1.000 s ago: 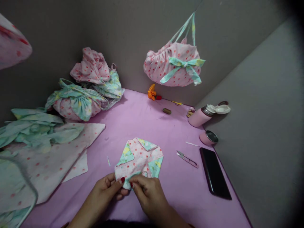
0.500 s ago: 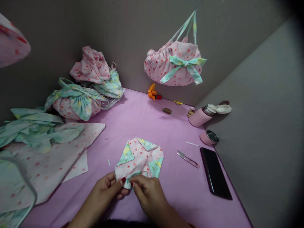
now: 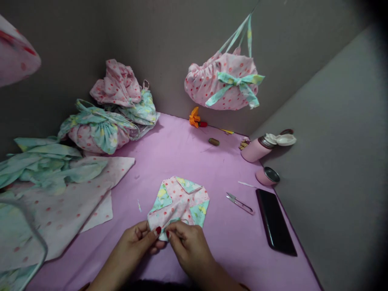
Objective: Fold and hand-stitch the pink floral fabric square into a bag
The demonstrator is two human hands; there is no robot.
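Note:
A small pink dotted fabric piece [image 3: 178, 202] lies in front of me, its corners folded over in mint floral cloth. My left hand [image 3: 141, 238] is closed on the near left edge, thumb on top and fingers beneath. Close beside that thumb, my right hand [image 3: 188, 242] pinches at the same near edge, fingertips pressed together. What is between those fingertips is too small to make out. A thin dark loop, perhaps thread, shows just above the right fingers. To the right lie thread snips [image 3: 240, 203] with their blades apart.
A black phone [image 3: 275, 222], a pink cup [image 3: 267, 176] and an open pink bottle [image 3: 257, 148] line the right edge. A brown thread spool [image 3: 214, 142] lies farther back. Loose dotted cloth [image 3: 60, 206] and gathered fabric bags [image 3: 97, 133] fill the left. A bow-tied bag [image 3: 224, 81] hangs on the wall.
Almost nothing differs. Both hands keep their hold at the near edge of the fabric piece, and the whole view has shifted very slightly.

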